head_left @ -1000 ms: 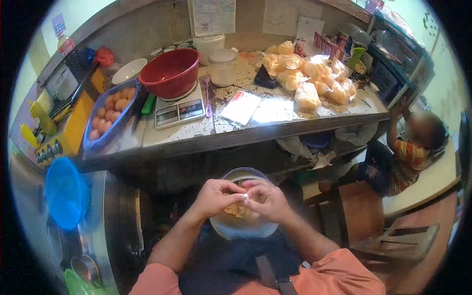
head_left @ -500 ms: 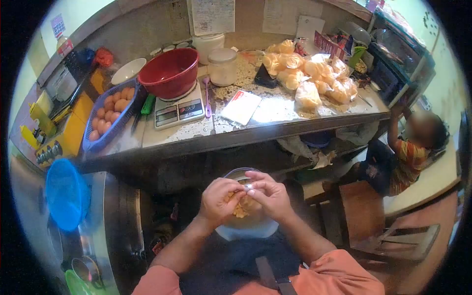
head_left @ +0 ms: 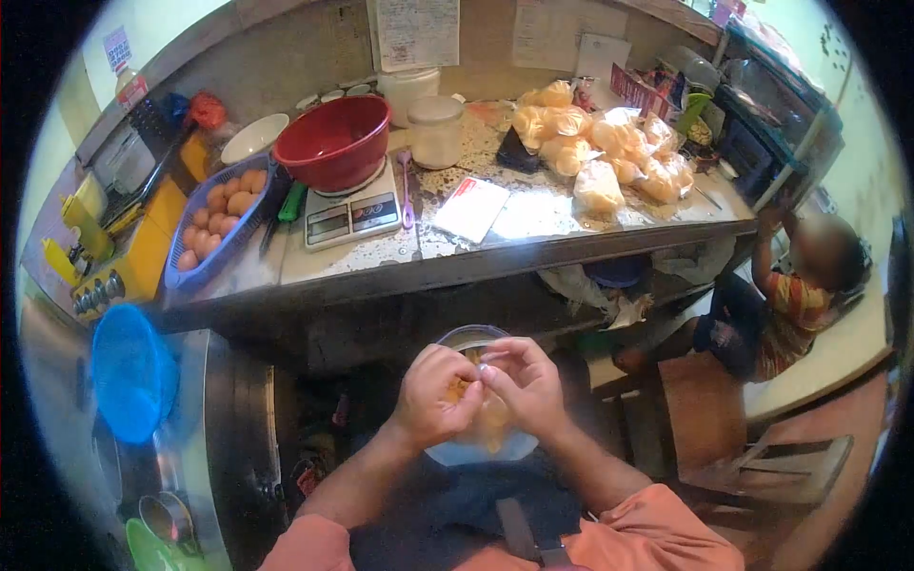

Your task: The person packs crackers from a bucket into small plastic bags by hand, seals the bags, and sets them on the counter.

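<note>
Over my lap, my left hand [head_left: 438, 392] is closed, with thumb and fingers pinched and some orange-yellow food [head_left: 458, 388] showing beside them. Its fingertips meet those of my right hand [head_left: 526, 383], which pinches at the same spot. A small whitish glint shows between the fingertips; what they grip is too small to make out. Beneath both hands stands a clear round container [head_left: 476, 451], its far rim visible beyond my fingers. More yellowish food shows inside or in front of it, partly hidden by my hands.
On the counter [head_left: 343, 271] stand a blue basket [head_left: 181, 271] of eggs, a red bowl [head_left: 333, 143] on a scale [head_left: 354, 221], a lidded jar [head_left: 436, 133] and bagged orange food [head_left: 619, 143]. Beside a wooden chair [head_left: 703, 409] sits another person [head_left: 795, 295]. A blue basin [head_left: 131, 376] is at left.
My hands stay together over the container, with the fingers shifting slightly and the left thumb turned lower. The whole view has moved a little; the other person is nearly unchanged.
</note>
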A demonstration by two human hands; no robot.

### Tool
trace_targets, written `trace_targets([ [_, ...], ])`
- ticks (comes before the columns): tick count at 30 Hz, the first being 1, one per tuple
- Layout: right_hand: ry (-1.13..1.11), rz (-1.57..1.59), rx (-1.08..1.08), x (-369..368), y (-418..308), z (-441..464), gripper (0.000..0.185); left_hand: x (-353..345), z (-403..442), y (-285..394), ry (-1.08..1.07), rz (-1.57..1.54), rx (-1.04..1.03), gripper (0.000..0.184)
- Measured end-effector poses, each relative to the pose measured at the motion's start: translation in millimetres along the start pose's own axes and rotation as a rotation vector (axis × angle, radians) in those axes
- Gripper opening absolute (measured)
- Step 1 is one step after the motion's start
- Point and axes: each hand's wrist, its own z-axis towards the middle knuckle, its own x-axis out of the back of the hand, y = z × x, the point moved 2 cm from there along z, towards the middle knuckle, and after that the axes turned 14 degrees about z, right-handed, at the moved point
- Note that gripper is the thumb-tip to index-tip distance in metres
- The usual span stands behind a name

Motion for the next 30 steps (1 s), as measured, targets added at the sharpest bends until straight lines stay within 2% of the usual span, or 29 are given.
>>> trace_targets([
  [5,-0.151,-0.12,0.107,4,3,0,0.009,-1,-2,1,-0.043,-0.103,0.071,0.014],
  [8,-0.177,-0.064,-0.001,2,2,-2,0.01,5,1,-3,-0.038,-0.118,0.058,0.013],
  [11,-0.259,-0.241,-0.161,5,-2,4,0.014,18,7,-10,-0.021,-0.023,-0.074,0.011],
  [14,-0.48,-0.565,0.045,-7,-28,16,0.018,38,17,-12,0.019,0.038,-0.11,0.011],
  [17,-0.557,-0.645,0.14,-20,-43,25,0.02,51,30,-12,0.083,0.035,-0.084,0.012],
  [19,-0.513,-0.634,0.157,-22,-52,32,0.019,56,27,-18,0.058,0.024,-0.03,0.015],
  [21,-0.449,-0.681,0.235,-16,-64,48,0.019,59,27,-18,0.071,-0.007,0.087,0.028],
  [22,-0.283,-0.589,0.167,-8,-69,59,0.017,61,28,-18,0.079,-0.022,0.142,0.035],
  [23,-0.209,-0.677,0.335,-3,-86,77,0.017,60,24,-21,0.041,-0.034,0.163,0.051],
  [24,-0.12,-0.708,0.361,8,-99,97,0.017,59,22,-21,0.015,-0.028,0.16,0.051],
  [25,-0.036,-0.837,0.538,14,-115,121,0.023,56,21,-21,-0.01,-0.022,0.155,0.052],
  [26,0.096,-0.71,0.402,23,-125,143,0.032,53,20,-20,-0.037,-0.017,0.149,0.052],
  [27,0.171,-0.74,0.373,34,-131,171,0.041,50,20,-18,-0.054,-0.026,0.154,0.051],
  [30,0.224,-1.243,0.886,49,-126,207,0.045,42,19,-25,-0.06,0.018,0.118,0.047],
])
